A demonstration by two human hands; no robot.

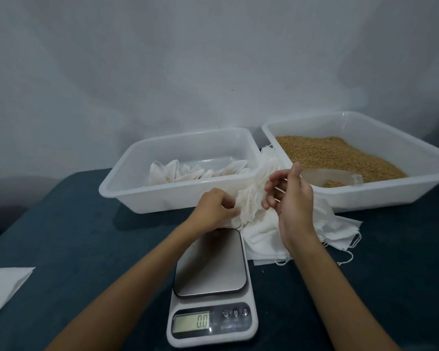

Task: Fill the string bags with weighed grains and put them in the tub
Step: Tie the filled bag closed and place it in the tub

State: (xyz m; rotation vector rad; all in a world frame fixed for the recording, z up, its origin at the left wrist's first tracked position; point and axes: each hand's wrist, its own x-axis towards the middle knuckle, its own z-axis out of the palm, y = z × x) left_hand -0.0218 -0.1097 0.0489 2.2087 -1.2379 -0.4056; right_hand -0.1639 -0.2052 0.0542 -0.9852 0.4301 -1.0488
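A heap of white string bags (pixel 264 224) lies on the dark blue table between two translucent tubs. My left hand (pixel 217 207) pinches the white cloth of one bag at the heap's left side. My right hand (pixel 288 196) hovers over the heap with fingers spread and loosely curled, strings running past them. The left tub (pixel 127 173) holds several white bags (pixel 188 171). The right tub (pixel 390 196) is filled with brown grains (pixel 335 155), and a clear scoop (pixel 332 177) lies in them. A digital scale (pixel 211 287) in front reads 0.0, its steel plate bare.
A white sheet (pixel 3 285) lies at the table's left front edge. A pale wall stands behind the tubs. The table's left edge runs diagonally past the left tub.
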